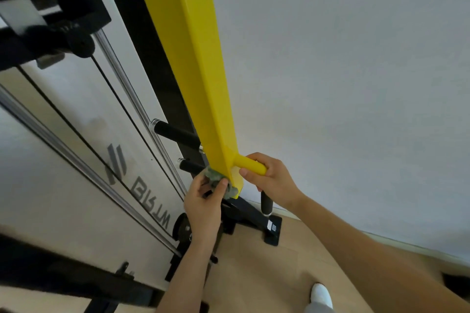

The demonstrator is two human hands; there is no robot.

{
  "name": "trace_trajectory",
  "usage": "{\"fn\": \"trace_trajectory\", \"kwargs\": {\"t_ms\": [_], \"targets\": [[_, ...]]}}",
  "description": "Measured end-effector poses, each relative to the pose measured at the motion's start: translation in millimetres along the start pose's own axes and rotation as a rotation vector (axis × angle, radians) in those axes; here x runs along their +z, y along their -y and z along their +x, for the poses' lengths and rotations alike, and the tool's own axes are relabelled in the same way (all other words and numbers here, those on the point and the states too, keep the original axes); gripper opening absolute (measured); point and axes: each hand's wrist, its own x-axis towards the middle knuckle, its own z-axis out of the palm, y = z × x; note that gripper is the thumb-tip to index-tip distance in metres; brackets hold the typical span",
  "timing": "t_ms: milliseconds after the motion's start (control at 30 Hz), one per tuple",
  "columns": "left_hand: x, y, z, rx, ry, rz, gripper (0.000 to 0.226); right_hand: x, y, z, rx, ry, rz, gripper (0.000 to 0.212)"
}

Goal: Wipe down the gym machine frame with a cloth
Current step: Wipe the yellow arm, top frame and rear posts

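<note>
Left hand [203,207] pinches cloth [215,177] against yellow post [193,58]; right hand [274,181] grips its yellow peg [250,165].

Light tan wood-grain floor [267,274], which ran from the bottom edge up to a pale skirting board [407,245] at the foot of the white wall. The machine's black base foot [273,232] stood flat on the floor, close to the skirting. A foot in a white sock [321,293] rested on the boards near the bottom edge, well apart from the base foot. A dark object [456,286] at the right edge could not be identified.
</note>
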Motion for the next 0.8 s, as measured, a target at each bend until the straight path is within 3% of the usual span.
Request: {"fn": "trace_trajectory", "kwargs": {"t_ms": [233,600,800], "targets": [[-4,-21,-1,0.096,-0.087,-0.158,0.044,4,-2,-2,-0.01,0.009,0.007,0.018],[6,38,-18,-0.125,-0.041,0.035,0.037,4,1,-6,-0.004,0.02,0.034,0.011],[17,59,-26,-0.248,-0.073,-0.01,0.03,2,-2,-2,-0.013,0.041,0.013,0.012]]}}
